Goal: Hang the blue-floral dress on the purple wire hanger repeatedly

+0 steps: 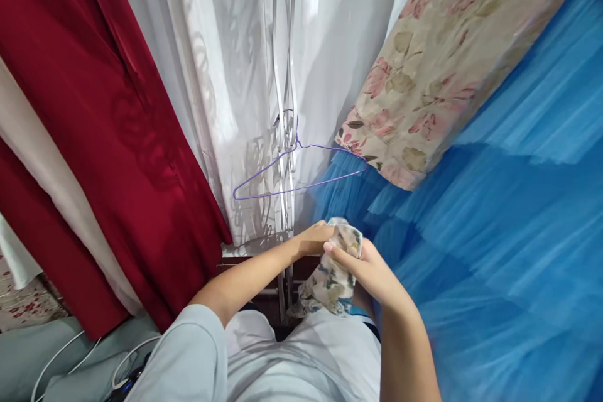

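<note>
Floral cloth (332,279): bunched between both hands, below the purple wire hanger (301,169). Left hand (311,240) and right hand (365,267) pinch its top edge, fingers closed. Risk: hanging folds may slip if either pinch eases. Left fingertips hidden behind cloth; hanger's hook indistinct against white curtain (226,75).

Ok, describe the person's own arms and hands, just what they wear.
Left hand and right hand are bare: no gloves, rings or watch visible. The left arm has a short, pale grey-blue sleeve ending near the elbow, forearm uncovered. The right forearm shows no sleeve in view.
</note>
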`<state>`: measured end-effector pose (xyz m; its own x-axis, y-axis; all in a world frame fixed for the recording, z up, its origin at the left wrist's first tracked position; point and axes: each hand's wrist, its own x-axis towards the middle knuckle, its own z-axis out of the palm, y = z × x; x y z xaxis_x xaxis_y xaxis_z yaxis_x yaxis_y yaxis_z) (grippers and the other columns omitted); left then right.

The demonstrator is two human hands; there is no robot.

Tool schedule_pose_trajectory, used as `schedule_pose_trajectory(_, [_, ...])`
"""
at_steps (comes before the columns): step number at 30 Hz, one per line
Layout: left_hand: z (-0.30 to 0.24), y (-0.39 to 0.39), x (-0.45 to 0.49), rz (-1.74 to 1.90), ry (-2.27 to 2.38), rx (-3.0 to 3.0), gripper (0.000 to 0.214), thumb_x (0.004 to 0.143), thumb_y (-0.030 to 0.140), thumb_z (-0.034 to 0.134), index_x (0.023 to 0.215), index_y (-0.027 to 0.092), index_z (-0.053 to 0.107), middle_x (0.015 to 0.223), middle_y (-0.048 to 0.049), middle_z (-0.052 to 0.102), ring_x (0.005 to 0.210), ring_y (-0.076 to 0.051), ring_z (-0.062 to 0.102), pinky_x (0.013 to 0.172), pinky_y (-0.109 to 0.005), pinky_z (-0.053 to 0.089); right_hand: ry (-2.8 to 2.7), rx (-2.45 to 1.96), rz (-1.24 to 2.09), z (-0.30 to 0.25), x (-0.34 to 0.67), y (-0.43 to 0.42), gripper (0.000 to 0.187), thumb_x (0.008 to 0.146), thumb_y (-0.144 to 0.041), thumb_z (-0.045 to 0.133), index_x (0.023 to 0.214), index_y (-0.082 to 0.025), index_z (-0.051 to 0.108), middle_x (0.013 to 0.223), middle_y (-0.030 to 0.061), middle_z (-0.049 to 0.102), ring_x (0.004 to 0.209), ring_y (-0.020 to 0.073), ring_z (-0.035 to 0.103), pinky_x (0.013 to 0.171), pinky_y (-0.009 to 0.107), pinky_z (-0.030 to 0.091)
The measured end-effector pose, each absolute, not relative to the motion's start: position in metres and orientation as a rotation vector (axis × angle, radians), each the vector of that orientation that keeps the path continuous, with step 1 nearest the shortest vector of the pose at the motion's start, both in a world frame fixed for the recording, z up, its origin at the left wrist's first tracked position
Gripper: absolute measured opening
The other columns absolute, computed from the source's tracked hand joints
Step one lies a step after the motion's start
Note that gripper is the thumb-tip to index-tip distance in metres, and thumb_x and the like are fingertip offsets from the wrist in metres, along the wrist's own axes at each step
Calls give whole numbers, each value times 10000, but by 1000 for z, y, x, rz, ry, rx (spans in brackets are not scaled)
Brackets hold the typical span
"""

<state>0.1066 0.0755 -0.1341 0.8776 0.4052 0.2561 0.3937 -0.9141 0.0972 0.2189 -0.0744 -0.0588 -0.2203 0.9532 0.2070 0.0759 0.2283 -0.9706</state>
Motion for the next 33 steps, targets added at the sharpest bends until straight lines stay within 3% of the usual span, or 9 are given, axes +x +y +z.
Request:
schedule_pose_trajectory(5, [-163, 64, 15, 425, 862, 2844, 324, 912, 407, 564, 786, 139, 694, 622, -6, 614, 578, -123, 551, 626, -233, 406, -1735, -1194, 889, -55, 269, -54, 291, 830, -440, 680, 745, -169, 620, 654, -8, 592, 594, 153, 520, 527, 253, 390])
schedule_pose_trajectory(8, [-157, 46, -61, 450, 996, 2775, 464, 909, 502, 540, 646, 135, 648, 544, 19, 541, 540, -104, 494, 616, -215, 396, -1765, -1198, 828, -51, 293, -26, 288, 778, -424, 711, 694, -156, 646, 591, -8, 575, 526, 136, 474, 481, 252, 344])
schedule_pose_trajectory(13, [-94, 26, -151, 603, 1221, 2728, 370, 940, 477, 489, 793, 191, 672, 798, -24, 676, 842, -182, 587, 953, -346, 407, -1808, -1147, 726, -36, 281, 30, 248, 723, -383, 713, 793, -146, 734, 656, 29, 660, 553, 164, 532, 506, 270, 400])
schedule_pose_trajectory(17, [-35, 37, -175, 728, 1289, 2680, 362, 976, 435, 402, 922, 203, 674, 1022, -63, 694, 979, -201, 613, 995, -367, 418, -1823, -1117, 499, -29, 251, 65, 391, 760, -411, 650, 1013, -123, 726, 688, 32, 672, 572, 167, 535, 526, 272, 403])
schedule_pose_trajectory(21, [-3, 49, -166, 928, 1294, 2699, 390, 987, 410, 368, 896, 180, 669, 1246, -105, 632, 1155, -218, 581, 1032, -356, 420, -1874, -1151, 380, -36, 235, 77, 302, 780, -423, 628, 661, -147, 662, 545, 13, 589, 551, 161, 497, 522, 269, 357])
schedule_pose_trajectory(24, [12, 52, -141, 1134, 1236, 2739, 370, 1000, 369, 358, 902, 176, 657, 1308, -109, 604, 1215, -210, 555, 1058, -341, 401, -1883, -1146, 352, -47, 223, 70, 299, 812, -389, 593, 632, -153, 633, 545, 10, 580, 556, 161, 505, 524, 268, 341])
schedule_pose_trajectory(29, [31, 56, -98, 1348, 1240, 2711, 292, 984, 351, 429, 1073, 179, 647, 1093, -72, 691, 1039, -194, 629, 948, -292, 447, -1921, -1095, 354, -56, 213, 43, 229, 829, -293, 556, 868, -145, 727, 756, 46, 713, 677, 193, 615, 631, 282, 447])
schedule_pose_trajectory(31, [33, 57, -88, 1387, 1317, 2646, 290, 962, 352, 474, 1141, 188, 633, 1047, -49, 701, 951, -185, 647, 884, -267, 457, -1822, -1069, 291, -55, 222, 34, 368, 825, -271, 564, 1153, -150, 676, 1053, 88, 728, 821, 218, 656, 750, 314, 491])
schedule_pose_trajectory(33, [32, 57, -84, 1410, 1346, 2605, 306, 951, 352, 490, 1175, 197, 631, 1056, -33, 705, 919, -176, 652, 858, -251, 453, -1604, -1051, 132, -52, 239, 31, 610, 807, -279, 608, 1394, -155, 503, 1350, 136, 597, 1022, 263, 639, 897, 378, 484])
